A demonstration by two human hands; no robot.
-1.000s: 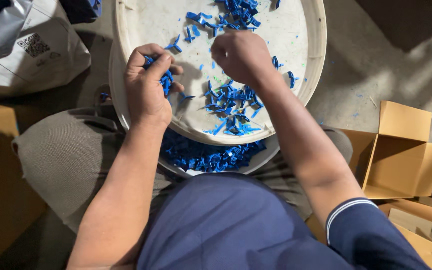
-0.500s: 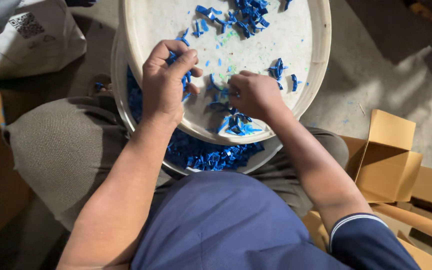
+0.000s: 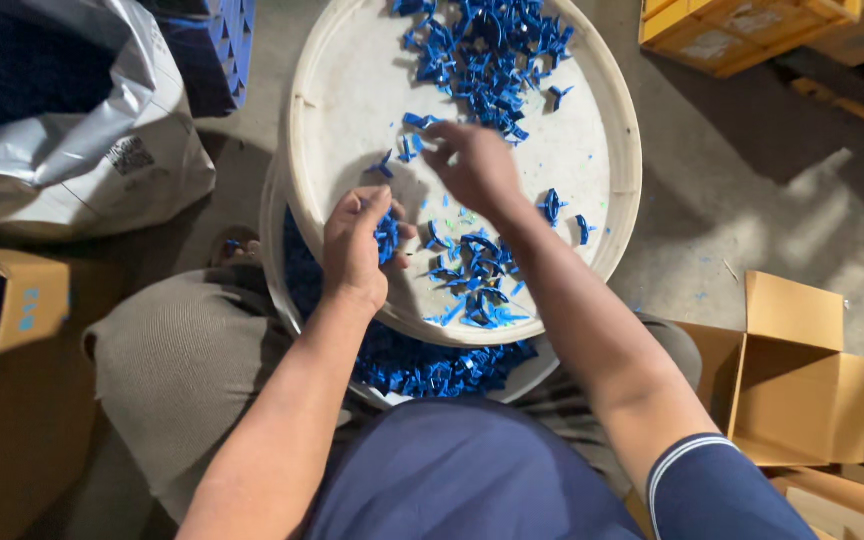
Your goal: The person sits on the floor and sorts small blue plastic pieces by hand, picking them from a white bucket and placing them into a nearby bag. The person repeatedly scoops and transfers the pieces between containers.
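Over the round white tray point(image 3: 352, 110), the left hand point(image 3: 357, 250) cups small blue plastic pieces point(image 3: 387, 235); the right hand point(image 3: 477, 165), its fingers loosely curled, hovers near the far blue pile point(image 3: 492, 50).

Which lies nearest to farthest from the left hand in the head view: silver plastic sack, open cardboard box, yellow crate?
From the left hand:
1. Silver plastic sack, upper left.
2. Open cardboard box, lower right.
3. Yellow crate, top right corner.
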